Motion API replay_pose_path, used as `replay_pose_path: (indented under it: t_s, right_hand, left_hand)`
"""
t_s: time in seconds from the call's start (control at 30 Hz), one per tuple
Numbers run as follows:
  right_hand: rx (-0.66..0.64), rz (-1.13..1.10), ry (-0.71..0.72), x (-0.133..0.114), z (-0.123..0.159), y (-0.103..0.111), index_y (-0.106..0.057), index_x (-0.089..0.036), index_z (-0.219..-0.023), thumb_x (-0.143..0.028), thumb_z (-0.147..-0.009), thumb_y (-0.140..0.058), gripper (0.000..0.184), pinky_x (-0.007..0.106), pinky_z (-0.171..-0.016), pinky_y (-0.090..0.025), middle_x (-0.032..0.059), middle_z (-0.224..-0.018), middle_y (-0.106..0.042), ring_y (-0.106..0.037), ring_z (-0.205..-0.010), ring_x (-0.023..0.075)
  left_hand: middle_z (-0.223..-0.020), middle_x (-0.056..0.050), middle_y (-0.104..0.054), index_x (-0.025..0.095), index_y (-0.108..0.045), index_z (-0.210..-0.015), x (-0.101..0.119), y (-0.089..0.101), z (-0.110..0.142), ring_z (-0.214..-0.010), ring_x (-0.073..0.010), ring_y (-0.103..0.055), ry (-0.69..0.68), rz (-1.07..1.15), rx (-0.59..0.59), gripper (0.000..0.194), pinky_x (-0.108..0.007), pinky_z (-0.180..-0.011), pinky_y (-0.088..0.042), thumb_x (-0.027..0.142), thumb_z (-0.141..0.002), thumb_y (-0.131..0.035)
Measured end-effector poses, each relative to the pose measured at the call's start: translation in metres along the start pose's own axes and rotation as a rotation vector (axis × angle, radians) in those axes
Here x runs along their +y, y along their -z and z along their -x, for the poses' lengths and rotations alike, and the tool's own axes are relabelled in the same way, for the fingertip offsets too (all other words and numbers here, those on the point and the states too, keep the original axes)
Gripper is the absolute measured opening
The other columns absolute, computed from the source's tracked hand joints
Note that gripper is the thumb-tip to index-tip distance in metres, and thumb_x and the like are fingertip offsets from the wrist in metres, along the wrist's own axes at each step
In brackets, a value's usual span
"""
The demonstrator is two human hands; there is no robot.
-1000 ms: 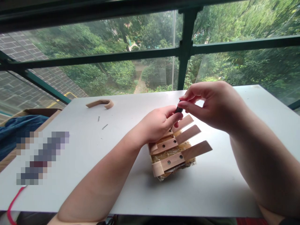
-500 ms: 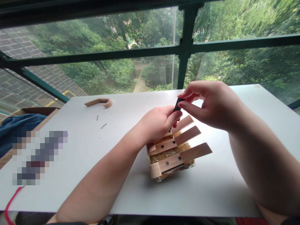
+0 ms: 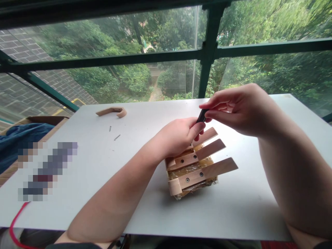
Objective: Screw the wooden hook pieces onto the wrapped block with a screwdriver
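Note:
Both hands are on a screwdriver (image 3: 201,116) with a black handle, held tilted over a tape-wrapped block (image 3: 192,168). My right hand (image 3: 233,109) pinches the top of the handle between thumb and fingers. Lower down, my left hand (image 3: 183,135) closes round the tool and hides most of its shaft. Three wooden strips with curled ends lie across the block. The nearest wooden hook (image 3: 203,174) and the middle wooden hook (image 3: 210,151) each show two screws. The farthest wooden hook (image 3: 209,135) is partly covered by my left hand, with the screwdriver's tip near it.
On the white table (image 3: 145,207), another wooden hook (image 3: 111,112) lies at the far left, with two loose screws (image 3: 117,137) before it. A blurred-out object (image 3: 52,169) lies at the left by a red strap (image 3: 17,218). Beyond the table's left edge stands a cardboard box (image 3: 49,121) holding blue cloth.
The whole view has shifted slightly, so everything sits a little farther right. My right hand's wrist is raised and turned a bit on the handle. My left hand keeps its grip.

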State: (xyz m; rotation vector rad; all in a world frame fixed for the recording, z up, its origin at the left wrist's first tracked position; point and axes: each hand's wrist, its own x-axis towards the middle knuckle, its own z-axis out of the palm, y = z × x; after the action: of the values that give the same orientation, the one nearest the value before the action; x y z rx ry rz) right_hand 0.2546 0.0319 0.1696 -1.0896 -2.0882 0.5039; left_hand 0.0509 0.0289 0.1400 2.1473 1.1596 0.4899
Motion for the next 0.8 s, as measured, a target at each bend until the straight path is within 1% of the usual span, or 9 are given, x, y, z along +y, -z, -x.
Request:
replay_pose_path:
  t_s: [0.07, 0.17, 0.4, 0.47, 0.53, 0.63, 0.7, 0.8]
  right_hand:
    - [0.021, 0.043, -0.013, -0.0018, 0.0000, -0.0004, -0.080, -0.022, -0.093, -0.032, -0.083, -0.073, 0.016, 0.044, -0.084, -0.061, 0.0063, -0.093, -0.079, -0.074, -0.085, 0.0267]
    - [0.037, 0.076, -0.042, -0.0040, -0.0004, -0.0015, -0.079, -0.021, -0.088, -0.036, -0.081, -0.075, 0.017, 0.043, -0.079, -0.062, 0.0065, -0.089, -0.079, -0.074, -0.082, 0.0264]
    - [0.033, 0.043, -0.114, -0.0037, -0.0008, -0.0023, -0.076, -0.018, -0.082, -0.036, -0.079, -0.076, 0.017, 0.038, -0.063, -0.059, 0.0070, -0.081, -0.077, -0.072, -0.070, 0.0231]
    - [0.030, 0.033, -0.126, -0.0031, -0.0008, -0.0029, -0.075, -0.018, -0.081, -0.037, -0.080, -0.076, 0.018, 0.036, -0.060, -0.058, 0.0066, -0.078, -0.076, -0.071, -0.067, 0.0224]
    - [0.026, 0.024, -0.137, -0.0030, -0.0009, -0.0038, -0.074, -0.018, -0.080, -0.039, -0.080, -0.075, 0.021, 0.035, -0.057, -0.056, 0.0064, -0.076, -0.075, -0.070, -0.065, 0.0218]
    - [0.019, 0.034, -0.148, -0.0046, -0.0009, -0.0050, -0.072, -0.018, -0.079, -0.044, -0.081, -0.074, 0.026, 0.034, -0.053, -0.053, 0.0071, -0.076, -0.074, -0.069, -0.064, 0.0213]
    - [0.015, 0.065, -0.143, -0.0069, -0.0006, -0.0055, -0.070, -0.019, -0.077, -0.045, -0.082, -0.074, 0.027, 0.035, -0.052, -0.052, 0.0080, -0.075, -0.073, -0.068, -0.063, 0.0213]
    - [0.027, 0.136, -0.116, -0.0106, 0.0000, -0.0059, -0.067, -0.019, -0.073, -0.044, -0.083, -0.072, 0.027, 0.036, -0.054, -0.051, 0.0087, -0.072, -0.072, -0.065, -0.061, 0.0211]
  left_hand:
    - [-0.083, -0.001, -0.071, 0.020, -0.064, -0.093, -0.0004, -0.0003, 0.0000, -0.073, -0.0172, -0.062, -0.004, -0.005, -0.012, 0.044, -0.031, -0.070, -0.043, 0.048, -0.101, -0.031]
    - [-0.085, -0.002, -0.071, 0.020, -0.064, -0.091, -0.0013, 0.0000, -0.0001, -0.075, -0.0179, -0.062, -0.013, -0.005, -0.034, 0.047, -0.032, -0.073, -0.044, 0.049, -0.102, -0.028]
    - [-0.086, -0.003, -0.070, 0.021, -0.066, -0.098, -0.0032, 0.0019, 0.0001, -0.081, -0.0192, -0.064, -0.054, 0.050, -0.098, 0.050, -0.033, -0.080, -0.047, 0.048, -0.103, -0.024]
    - [-0.088, -0.003, -0.071, 0.021, -0.064, -0.102, -0.0045, 0.0017, 0.0001, -0.082, -0.0196, -0.065, -0.060, 0.067, -0.102, 0.046, -0.034, -0.080, -0.048, 0.049, -0.102, -0.027]
    - [-0.090, -0.003, -0.072, 0.021, -0.059, -0.111, -0.0060, 0.0013, 0.0004, -0.081, -0.0198, -0.065, -0.046, 0.086, -0.086, 0.040, -0.034, -0.077, -0.049, 0.052, -0.100, -0.037]
    - [-0.090, -0.003, -0.073, 0.022, -0.051, -0.120, -0.0078, 0.0011, 0.0009, -0.077, -0.0196, -0.066, -0.006, 0.099, -0.053, 0.040, -0.033, -0.070, -0.048, 0.053, -0.095, -0.048]
    - [-0.090, -0.002, -0.074, 0.023, -0.051, -0.121, -0.0080, 0.0015, 0.0012, -0.078, -0.0197, -0.067, 0.008, 0.102, -0.054, 0.039, -0.033, -0.069, -0.048, 0.051, -0.095, -0.050]
    - [-0.091, -0.003, -0.075, 0.022, -0.052, -0.120, -0.0073, 0.0024, 0.0011, -0.083, -0.0204, -0.069, 0.004, 0.128, -0.072, 0.034, -0.033, -0.072, -0.049, 0.046, -0.095, -0.050]
